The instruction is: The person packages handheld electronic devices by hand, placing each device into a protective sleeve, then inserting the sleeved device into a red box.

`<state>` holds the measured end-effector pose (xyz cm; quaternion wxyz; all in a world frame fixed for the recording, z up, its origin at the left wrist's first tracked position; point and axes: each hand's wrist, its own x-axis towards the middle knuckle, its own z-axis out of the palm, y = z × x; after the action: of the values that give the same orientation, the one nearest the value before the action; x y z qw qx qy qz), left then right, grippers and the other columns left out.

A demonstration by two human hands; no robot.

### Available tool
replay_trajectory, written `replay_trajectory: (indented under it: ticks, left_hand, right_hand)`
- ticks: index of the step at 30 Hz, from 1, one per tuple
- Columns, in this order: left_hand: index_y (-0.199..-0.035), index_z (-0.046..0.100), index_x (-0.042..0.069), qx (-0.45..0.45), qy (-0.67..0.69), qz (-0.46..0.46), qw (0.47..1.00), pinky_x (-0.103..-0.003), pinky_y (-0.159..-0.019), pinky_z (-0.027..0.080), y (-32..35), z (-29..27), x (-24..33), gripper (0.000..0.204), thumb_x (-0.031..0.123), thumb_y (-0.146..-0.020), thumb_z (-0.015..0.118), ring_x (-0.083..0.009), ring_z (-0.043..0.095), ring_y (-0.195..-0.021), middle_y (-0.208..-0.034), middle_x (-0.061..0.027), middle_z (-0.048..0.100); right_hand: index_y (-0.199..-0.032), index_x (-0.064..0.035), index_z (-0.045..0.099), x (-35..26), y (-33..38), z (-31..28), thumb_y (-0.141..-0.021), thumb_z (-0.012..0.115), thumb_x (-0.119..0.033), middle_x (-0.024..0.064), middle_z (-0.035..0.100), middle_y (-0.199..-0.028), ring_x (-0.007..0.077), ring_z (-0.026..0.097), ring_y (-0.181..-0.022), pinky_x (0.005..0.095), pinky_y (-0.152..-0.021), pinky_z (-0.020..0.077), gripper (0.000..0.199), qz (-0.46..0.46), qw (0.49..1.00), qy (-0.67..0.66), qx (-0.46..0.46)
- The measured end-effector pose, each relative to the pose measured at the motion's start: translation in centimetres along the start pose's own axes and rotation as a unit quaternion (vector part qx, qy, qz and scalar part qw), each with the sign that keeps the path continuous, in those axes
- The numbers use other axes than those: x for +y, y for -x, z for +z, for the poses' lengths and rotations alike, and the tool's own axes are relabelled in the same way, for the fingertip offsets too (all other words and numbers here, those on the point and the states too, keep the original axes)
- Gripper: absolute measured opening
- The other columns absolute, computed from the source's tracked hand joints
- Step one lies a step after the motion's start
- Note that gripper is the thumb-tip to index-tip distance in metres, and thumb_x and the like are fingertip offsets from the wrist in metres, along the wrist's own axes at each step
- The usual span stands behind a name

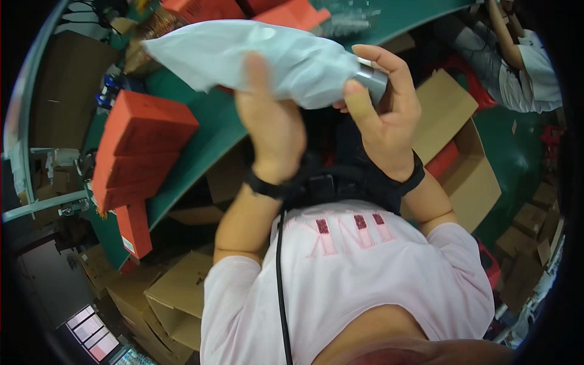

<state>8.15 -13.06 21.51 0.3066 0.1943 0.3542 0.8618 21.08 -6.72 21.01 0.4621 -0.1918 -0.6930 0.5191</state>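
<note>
Pale plastic, the bag (243, 55) stretches leftward from the right hand (391, 118), which grips the silver tube (372, 79) at the bag's right end. The left hand (272, 118), blurred, overlaps the bag's lower middle; whether it grips, I cannot tell.

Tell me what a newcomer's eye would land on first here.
First, the pale bag across the upper middle, a silver end showing at its right in the right hand, with the blurred left hand at its lower edge. Next, the bright red boxes at left on the green table, then the open carton at right.
</note>
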Motion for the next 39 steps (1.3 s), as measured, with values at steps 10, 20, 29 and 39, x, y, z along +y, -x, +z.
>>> replay_trajectory:
  ticks: [10, 20, 29, 39]
  left_hand:
    - [-0.137, 0.054, 0.006, -0.08, 0.067, -0.197, 0.975, -0.04, -0.106, 0.044, -0.3, 2.0, -1.0, 0.05, 0.042, -0.103, 0.056, -0.0201, 0.059, -0.121, -0.132, -0.0048, 0.062]
    - [-0.135, 0.055, 0.007, -0.02, 0.304, -0.3, 0.904, -0.056, -0.108, 0.047, -1.5, 2.7, -0.1, 0.049, 0.036, -0.097, 0.064, -0.0345, 0.056, -0.13, -0.139, -0.0126, 0.06]
    - [-0.13, 0.056, 0.006, -0.016, 0.099, -0.15, 0.984, -0.038, -0.101, 0.048, 1.7, 2.9, -0.5, 0.041, 0.036, -0.103, 0.062, -0.0153, 0.06, -0.116, -0.122, -0.0043, 0.065]
    - [-0.111, 0.066, -0.002, -0.381, -0.186, -0.184, 0.887, -0.05, -0.109, 0.044, 1.2, -2.1, 0.2, 0.036, 0.015, -0.084, 0.083, -0.0248, 0.069, -0.097, -0.107, -0.0071, 0.07]
  right_hand:
    - [-0.147, 0.0022, 0.045, 2.2, -2.5, -2.4, -0.092, 0.066, 0.0, 0.0102, 0.064, -0.127, 0.0141, 0.066, -0.107, 0.0255, -0.086, 0.0551, 0.058, 0.044, 0.983, -0.17, 0.048]
    - [-0.141, 0.0092, 0.051, -1.1, -2.0, -6.7, -0.106, 0.047, -0.029, 0.0203, 0.055, -0.146, 0.0125, 0.066, -0.085, 0.0253, -0.077, 0.0531, 0.052, -0.111, 0.991, -0.042, 0.069]
    - [-0.121, 0.001, 0.069, -0.2, -2.8, -3.7, -0.069, 0.078, -0.004, 0.0123, 0.062, -0.087, 0.0281, 0.062, -0.074, 0.0342, -0.063, 0.0531, 0.053, -0.37, 0.835, 0.404, -0.058]
    - [-0.106, -0.003, 0.065, 4.4, 0.6, -4.9, -0.102, 0.057, -0.022, 0.0078, 0.069, -0.088, 0.0202, 0.066, -0.071, 0.0427, -0.076, 0.0594, 0.022, 0.555, 0.641, -0.492, -0.197]
